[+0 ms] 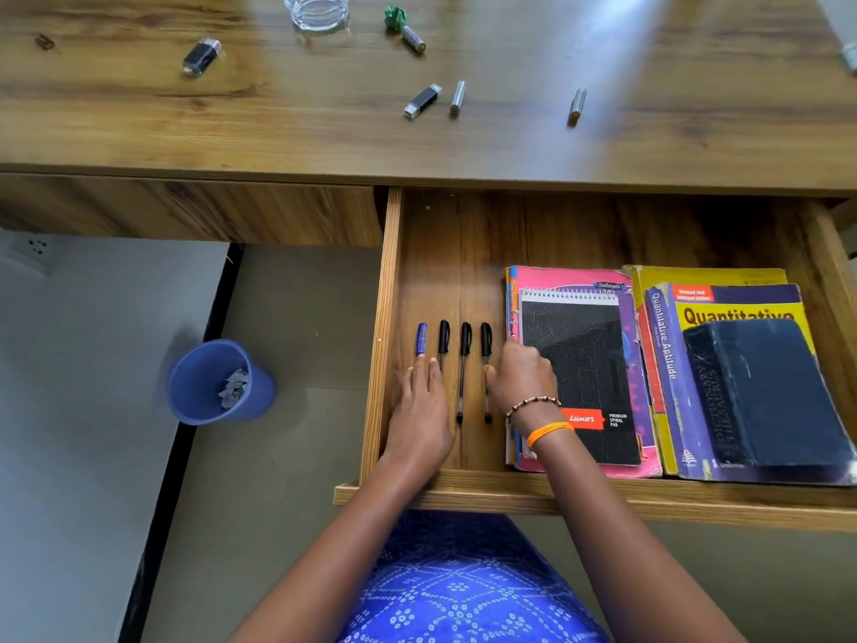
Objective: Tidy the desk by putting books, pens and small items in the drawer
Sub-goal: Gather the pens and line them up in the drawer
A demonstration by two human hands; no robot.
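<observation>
The wooden drawer (pixel 380 345) is pulled open below the desk. Several pens lie side by side on its floor: a blue-capped pen (pixel 421 338) and black-capped pens (pixel 463 364). My left hand (pixel 422 410) rests flat over the two leftmost pens, fingers together. My right hand (pixel 521 380) is curled beside the rightmost pen (pixel 485 345), its thumb touching the barrel, against the black spiral pad (pixel 584 364). The pad lies on a pink book (pixel 556 278). To the right a dark dictionary (pixel 760 387) lies on a yellow Quantitative Aptitude book (pixel 668 345).
On the desk top (pixel 139 123) lie USB sticks (pixel 201 57) (pixel 422 101), batteries (pixel 457 97) (pixel 577 105) (pixel 414 39), a green scrap (pixel 394 16) and a glass dish (pixel 316 9). A blue bin (pixel 204 392) with paper stands on the floor at left.
</observation>
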